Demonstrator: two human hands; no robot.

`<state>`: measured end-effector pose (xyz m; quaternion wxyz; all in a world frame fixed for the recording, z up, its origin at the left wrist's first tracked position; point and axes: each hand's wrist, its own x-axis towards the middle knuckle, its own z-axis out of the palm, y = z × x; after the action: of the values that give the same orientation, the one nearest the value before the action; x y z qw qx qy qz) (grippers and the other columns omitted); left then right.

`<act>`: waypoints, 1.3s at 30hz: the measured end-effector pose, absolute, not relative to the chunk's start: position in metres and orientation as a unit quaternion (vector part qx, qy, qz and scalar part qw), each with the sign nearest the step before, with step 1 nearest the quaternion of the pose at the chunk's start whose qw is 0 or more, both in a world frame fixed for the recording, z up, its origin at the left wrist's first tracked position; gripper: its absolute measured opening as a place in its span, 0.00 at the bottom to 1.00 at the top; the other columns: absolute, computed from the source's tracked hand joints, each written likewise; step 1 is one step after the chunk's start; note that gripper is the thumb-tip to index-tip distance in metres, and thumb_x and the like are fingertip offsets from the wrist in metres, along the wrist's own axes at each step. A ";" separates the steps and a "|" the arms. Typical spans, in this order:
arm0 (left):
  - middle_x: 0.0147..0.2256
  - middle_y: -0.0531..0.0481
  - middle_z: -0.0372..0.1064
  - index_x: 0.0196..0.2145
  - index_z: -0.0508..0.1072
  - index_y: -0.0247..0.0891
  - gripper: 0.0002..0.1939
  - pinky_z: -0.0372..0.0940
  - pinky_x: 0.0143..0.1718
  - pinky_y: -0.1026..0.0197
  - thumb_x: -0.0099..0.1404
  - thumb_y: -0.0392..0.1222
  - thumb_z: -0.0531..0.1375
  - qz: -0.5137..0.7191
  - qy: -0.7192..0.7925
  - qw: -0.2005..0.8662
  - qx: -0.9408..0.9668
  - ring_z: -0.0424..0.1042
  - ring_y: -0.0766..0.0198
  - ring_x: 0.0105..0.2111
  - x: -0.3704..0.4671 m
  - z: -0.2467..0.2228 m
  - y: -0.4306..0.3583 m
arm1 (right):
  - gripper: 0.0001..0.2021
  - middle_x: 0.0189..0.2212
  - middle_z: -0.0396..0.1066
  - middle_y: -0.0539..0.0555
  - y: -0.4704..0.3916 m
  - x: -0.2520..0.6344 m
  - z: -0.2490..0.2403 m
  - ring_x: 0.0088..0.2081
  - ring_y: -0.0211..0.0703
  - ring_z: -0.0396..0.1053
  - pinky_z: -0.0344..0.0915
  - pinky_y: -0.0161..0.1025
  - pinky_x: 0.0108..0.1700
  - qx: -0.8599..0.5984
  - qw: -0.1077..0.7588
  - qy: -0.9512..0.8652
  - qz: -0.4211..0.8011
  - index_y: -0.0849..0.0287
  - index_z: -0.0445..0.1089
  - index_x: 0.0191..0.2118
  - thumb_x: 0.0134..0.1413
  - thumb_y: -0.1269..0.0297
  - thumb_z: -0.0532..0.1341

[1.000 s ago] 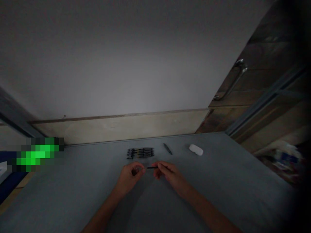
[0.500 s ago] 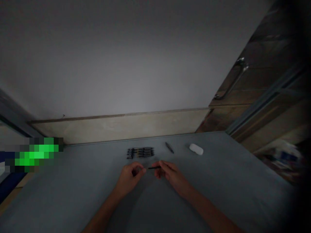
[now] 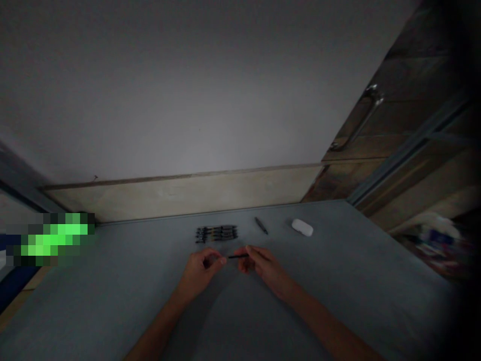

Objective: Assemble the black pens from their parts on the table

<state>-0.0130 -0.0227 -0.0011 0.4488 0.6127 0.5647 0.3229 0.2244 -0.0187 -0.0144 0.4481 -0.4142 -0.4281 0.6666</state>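
Stick (image 3: 236,256) is sitting pinched in my right fingers (image 3: 254,254); my left fingers (image 3: 216,264) are pinching, contents unclear; pens (image 3: 225,233) are lying beyond them.

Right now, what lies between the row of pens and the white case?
In the head view, one dark pen-like piece lies there on the grey table.

Shows left hand (image 3: 201,273), right hand (image 3: 268,268) and both forearms (image 3: 161,323) bare; tapers at the wrists (image 3: 182,297); widens below them. Has seemingly slim fingers (image 3: 259,256), blurred by dim light.
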 end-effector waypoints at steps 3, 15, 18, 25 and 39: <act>0.21 0.56 0.60 0.25 0.75 0.42 0.27 0.55 0.32 0.56 0.66 0.68 0.62 0.321 0.567 0.431 0.624 0.62 0.60 0.24 -0.013 -0.001 -0.023 | 0.31 0.27 0.84 0.55 -0.019 0.224 -0.014 0.29 0.46 0.76 0.68 0.44 0.37 -0.416 0.445 -0.428 0.668 0.55 0.91 0.39 0.57 0.28 0.76; 0.22 0.57 0.57 0.24 0.72 0.43 0.29 0.53 0.32 0.58 0.64 0.72 0.62 0.325 0.560 0.446 0.618 0.59 0.62 0.25 -0.013 -0.003 -0.021 | 0.32 0.27 0.83 0.56 -0.017 0.225 -0.020 0.29 0.45 0.76 0.67 0.43 0.37 -0.417 0.442 -0.420 0.673 0.57 0.91 0.41 0.57 0.28 0.76; 0.21 0.60 0.55 0.27 0.75 0.43 0.27 0.53 0.31 0.58 0.60 0.72 0.66 0.328 0.565 0.455 0.605 0.57 0.63 0.24 -0.013 -0.003 -0.021 | 0.33 0.26 0.83 0.55 -0.017 0.225 -0.020 0.28 0.44 0.75 0.66 0.43 0.36 -0.417 0.443 -0.420 0.673 0.57 0.91 0.40 0.55 0.27 0.77; 0.21 0.57 0.58 0.23 0.73 0.43 0.30 0.53 0.31 0.57 0.66 0.72 0.62 0.327 0.552 0.456 0.617 0.59 0.62 0.25 -0.015 -0.004 -0.021 | 0.32 0.26 0.83 0.56 -0.017 0.226 -0.021 0.29 0.45 0.76 0.68 0.44 0.37 -0.422 0.442 -0.420 0.671 0.57 0.91 0.40 0.56 0.27 0.76; 0.22 0.57 0.57 0.25 0.77 0.41 0.33 0.52 0.31 0.58 0.63 0.76 0.65 0.341 0.537 0.486 0.599 0.57 0.63 0.26 -0.017 -0.007 -0.019 | 0.32 0.26 0.83 0.56 -0.017 0.226 -0.022 0.28 0.45 0.76 0.67 0.43 0.36 -0.419 0.445 -0.414 0.674 0.57 0.92 0.40 0.55 0.28 0.77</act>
<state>-0.0173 -0.0189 -0.0066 0.4858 0.5992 0.5372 0.3412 0.2264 -0.0165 -0.0223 0.4448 -0.4190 -0.4144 0.6744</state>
